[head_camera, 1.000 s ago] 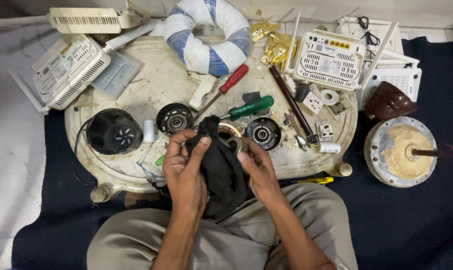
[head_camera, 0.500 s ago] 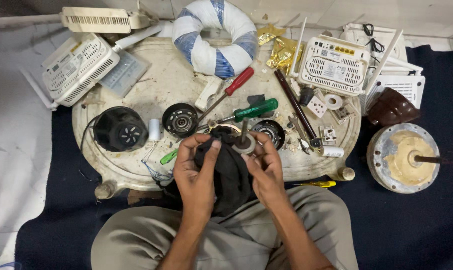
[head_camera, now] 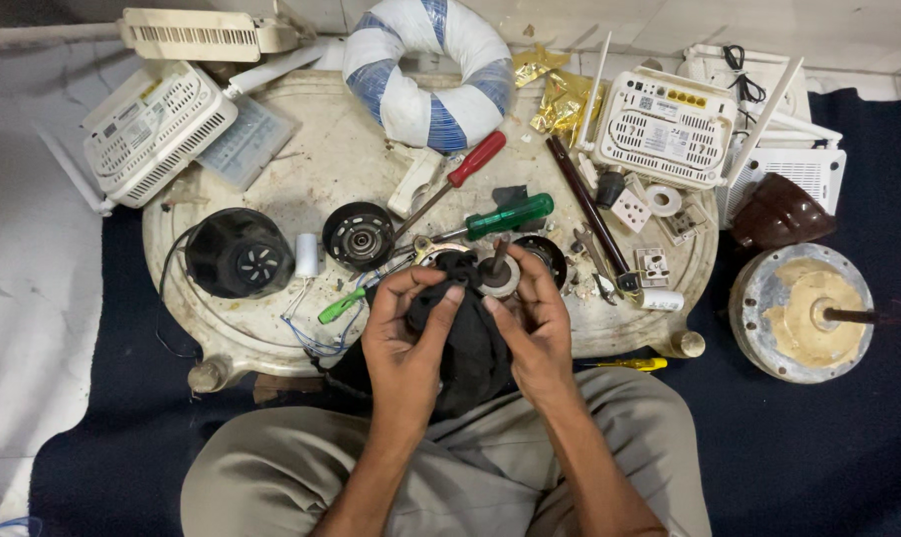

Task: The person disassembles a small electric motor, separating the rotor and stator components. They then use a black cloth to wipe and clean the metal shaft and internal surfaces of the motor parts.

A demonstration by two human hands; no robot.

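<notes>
My left hand point(head_camera: 403, 333) and right hand point(head_camera: 532, 323) have lifted the black cloth point(head_camera: 465, 348) higher; fingers pinch it around the small rotor point(head_camera: 495, 273), now exposed above the worktop point(head_camera: 321, 169).

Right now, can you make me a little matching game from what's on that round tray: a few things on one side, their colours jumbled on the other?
Things:
1. screwdriver nearest the ring
2. screwdriver below it
3. cloth in both hands
4. padded ring

Colours:
A. black
B. white with blue stripes
C. red handle
D. green handle

Pairs: 1-C, 2-D, 3-A, 4-B
</notes>
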